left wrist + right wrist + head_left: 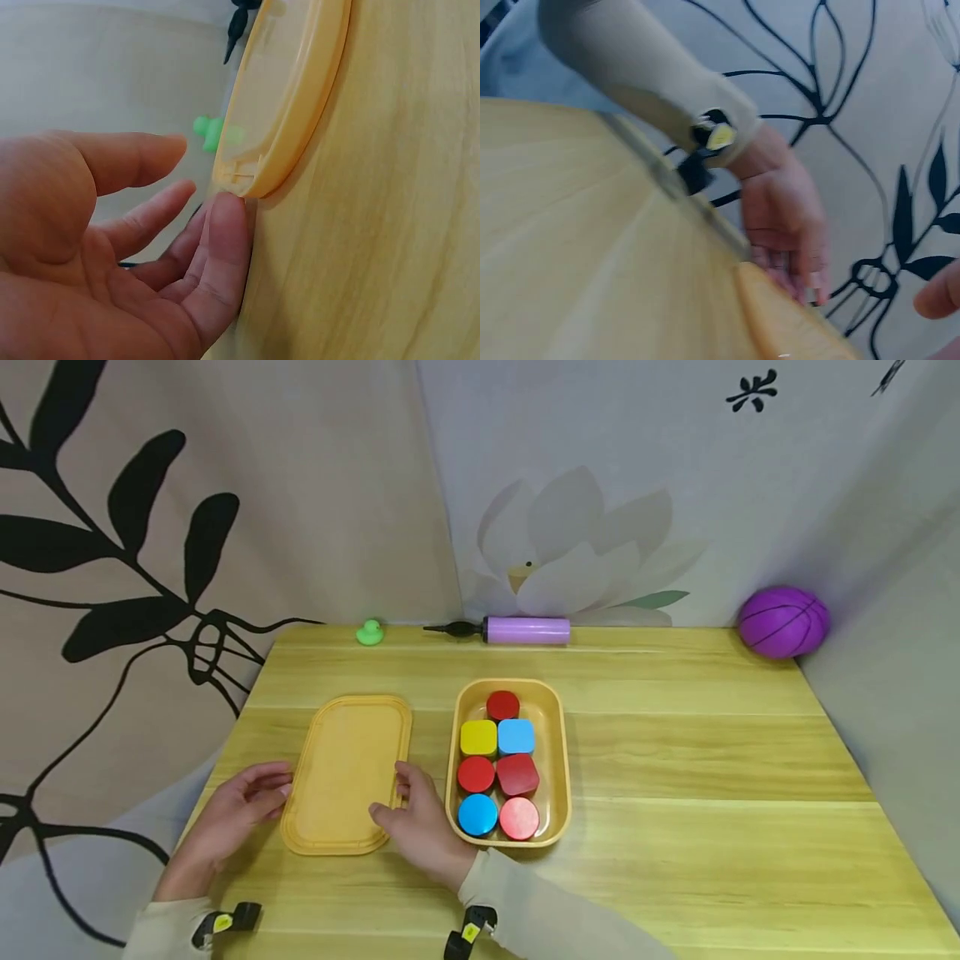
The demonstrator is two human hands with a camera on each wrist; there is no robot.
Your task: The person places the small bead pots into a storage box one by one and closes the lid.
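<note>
A yellow rectangular lid (pixel 347 777) lies on the table in the head view. Beside its left edge is my left hand (pixel 247 810), fingers loosely bent and thumb apart. In the left wrist view, a fingertip (pixel 227 225) of that hand touches or nearly touches the lid's corner (pixel 244 172). My right hand (pixel 427 827) is at the lid's right edge, thumb and fingers spread; whether they press on it is hard to tell. Right of that hand stands a matching yellow tray (pixel 553 760) holding several red, blue, yellow and pink blocks (pixel 517 775).
Along the table's back edge are a green toy duck (pixel 370 632), a purple hand pump (pixel 527 630) with a black nozzle, and a purple ball (pixel 783 622) at the far right corner. Behind the wooden table (pixel 712 793) hangs a patterned curtain (pixel 337 485).
</note>
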